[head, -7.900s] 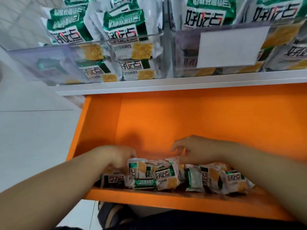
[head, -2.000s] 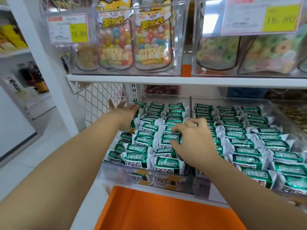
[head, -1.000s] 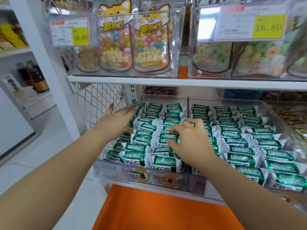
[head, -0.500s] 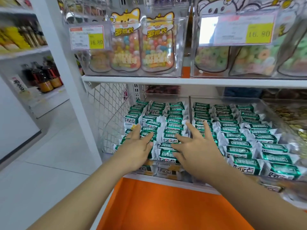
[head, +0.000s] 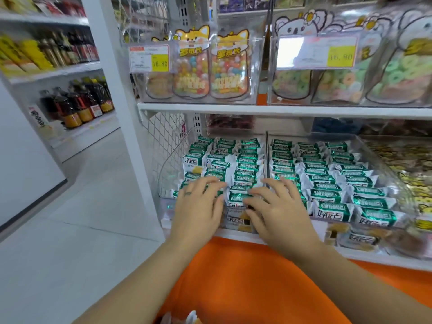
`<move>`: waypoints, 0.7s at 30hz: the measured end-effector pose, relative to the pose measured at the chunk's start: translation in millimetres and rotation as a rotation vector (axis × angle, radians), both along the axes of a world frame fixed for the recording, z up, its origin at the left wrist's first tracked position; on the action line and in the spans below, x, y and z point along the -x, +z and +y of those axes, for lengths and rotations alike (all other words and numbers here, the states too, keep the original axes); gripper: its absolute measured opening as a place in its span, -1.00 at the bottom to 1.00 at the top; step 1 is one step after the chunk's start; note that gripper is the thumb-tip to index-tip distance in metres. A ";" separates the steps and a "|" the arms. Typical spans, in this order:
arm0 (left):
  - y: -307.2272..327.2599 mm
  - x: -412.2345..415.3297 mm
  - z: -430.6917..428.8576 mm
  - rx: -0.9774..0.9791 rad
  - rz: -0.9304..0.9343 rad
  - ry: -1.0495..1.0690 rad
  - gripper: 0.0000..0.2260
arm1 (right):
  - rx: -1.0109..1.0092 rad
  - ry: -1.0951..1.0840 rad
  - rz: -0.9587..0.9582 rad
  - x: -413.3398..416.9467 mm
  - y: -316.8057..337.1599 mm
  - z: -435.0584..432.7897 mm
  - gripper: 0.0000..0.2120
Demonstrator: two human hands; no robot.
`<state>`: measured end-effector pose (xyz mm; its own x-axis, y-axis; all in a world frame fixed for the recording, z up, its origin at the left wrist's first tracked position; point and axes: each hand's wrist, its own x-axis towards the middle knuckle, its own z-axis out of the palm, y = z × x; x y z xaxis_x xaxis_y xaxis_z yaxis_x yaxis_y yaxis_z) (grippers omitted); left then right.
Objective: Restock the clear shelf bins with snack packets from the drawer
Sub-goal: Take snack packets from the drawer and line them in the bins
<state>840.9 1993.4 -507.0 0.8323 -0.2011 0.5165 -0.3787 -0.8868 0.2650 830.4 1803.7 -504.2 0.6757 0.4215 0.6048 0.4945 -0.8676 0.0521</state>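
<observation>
Green-and-white snack packets [head: 243, 160] stand in rows inside a clear shelf bin [head: 168, 206]. A second clear bin [head: 397, 174] to its right holds more of the same packets. My left hand [head: 198, 206] lies flat with straight fingers on the front packets of the left bin. My right hand [head: 275, 209] rests beside it, fingers spread over the front rows near the divider. Neither hand grips a packet. Below them the orange drawer [head: 245, 277] stands pulled out, with a few packets [head: 182, 318] showing at the bottom edge.
A white shelf [head: 280, 109] above carries clear bins of candy pouches [head: 210, 73] with price tags. A white upright post [head: 121, 113] and wire mesh panel [head: 163, 148] bound the left side. Bottles [head: 77, 106] line shelves across the tiled aisle at left.
Both hands drew back from deep in the left bin to its front rows and flattened onto the packets. The view pulled back and shifted left, showing more aisle.
</observation>
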 end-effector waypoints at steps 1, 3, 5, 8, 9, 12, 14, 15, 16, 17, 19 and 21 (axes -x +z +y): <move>-5.3 10.6 5.3 -0.001 -0.046 -0.042 -0.70 | -0.035 0.067 -0.029 10.2 -6.4 -0.3 -0.72; -17.7 25.7 22.8 -0.078 -0.032 -0.109 -0.75 | -0.069 0.161 0.002 26.6 -23.1 -0.9 -0.74; -30.8 33.0 44.4 -0.151 0.078 -0.174 -0.75 | -0.083 0.197 0.113 35.0 -47.3 -4.4 -0.77; -58.8 37.7 75.5 -0.199 0.256 -0.209 -0.74 | -0.111 0.167 0.407 38.4 -83.8 -7.7 -0.86; -69.5 38.2 83.8 -0.196 0.313 -0.185 -0.74 | -0.119 0.148 0.546 37.1 -95.2 -6.4 -0.86; -97.7 30.2 103.5 -0.199 0.456 -0.061 -0.79 | -0.119 0.102 0.875 22.9 -140.4 -0.8 -0.79; -110.5 23.8 111.4 -0.229 0.523 0.005 -0.77 | -0.120 0.089 1.017 14.9 -163.8 11.2 -0.77; -116.7 21.0 114.3 -0.230 0.547 0.018 -0.77 | -0.113 0.095 1.073 11.5 -175.1 18.4 -0.76; -122.6 18.0 116.6 -0.227 0.564 0.021 -0.77 | -0.095 0.107 1.128 8.4 -186.0 26.6 -0.74; -128.6 15.2 118.5 -0.224 0.576 0.016 -0.77 | -0.076 0.128 1.184 5.7 -197.1 35.3 -0.73; -139.7 10.7 121.8 -0.216 0.566 0.008 -0.75 | -0.051 0.184 1.278 2.3 -216.1 53.2 -0.67; -149.3 7.2 124.5 -0.193 0.542 0.004 -0.73 | -0.045 0.246 1.349 2.5 -233.7 68.6 -0.58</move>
<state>833.6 2117.9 -656.3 0.9690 -0.2451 -0.0302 -0.2298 -0.9396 0.2538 827.9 1872.2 -737.9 0.6566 0.6127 -0.4398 0.2783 -0.7388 -0.6137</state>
